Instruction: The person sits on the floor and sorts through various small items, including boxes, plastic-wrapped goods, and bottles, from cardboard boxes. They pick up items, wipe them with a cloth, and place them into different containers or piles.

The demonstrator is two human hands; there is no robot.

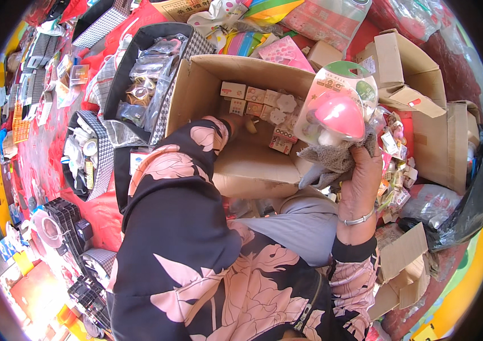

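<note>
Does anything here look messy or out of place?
Yes: the small packages right of the large cardboard box lie jumbled at mixed angles, which looks untidy beside the little boxes inside it, mostly grouped in rough rows. Whether anything spilled, I can't tell.

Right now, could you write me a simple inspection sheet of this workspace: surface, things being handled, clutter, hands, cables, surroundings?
Surface: red sheeting, showing between goods.
Things in hand: clear package with a pink-capped mushroom shape; grey cloth; open cardboard box holding small boxes.
Clutter: black checked bin of wrapped goods; loose small packages at right.
Left hand: inside the cardboard box, partly hidden; grip unclear.
Right hand: holds the cloth against the package.
Cables: nothing seen for certain.
Surroundings: open carton, black plastic bag.
</note>
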